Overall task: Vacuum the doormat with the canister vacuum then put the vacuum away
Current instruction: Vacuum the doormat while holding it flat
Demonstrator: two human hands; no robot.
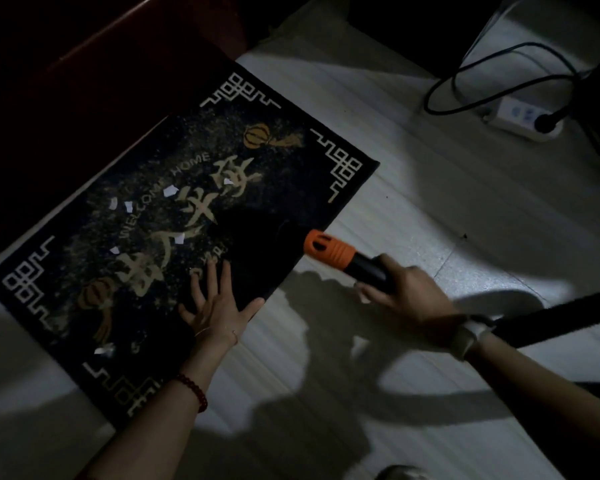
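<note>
- The doormat (174,216) lay at a slant across the left and centre of the frame, on the pale floor (413,209), with white paper scraps (169,191) scattered over its dark pile.
- The left hand (215,306) pressed flat on the mat's lower right edge, fingers (211,277) straight and spread, holding nothing; I judged it was there to keep the mat from sliding or lifting under suction.
- The right hand (406,292) gripped the black vacuum handle, fingers wrapped round it, aiming the orange nozzle (328,251) at the mat's right edge, just beside it.
- The black hose (551,320) trailed off to the right of the frame.
- A power strip (520,117) with a plugged cord sat at upper right, presumably feeding the vacuum.
</note>
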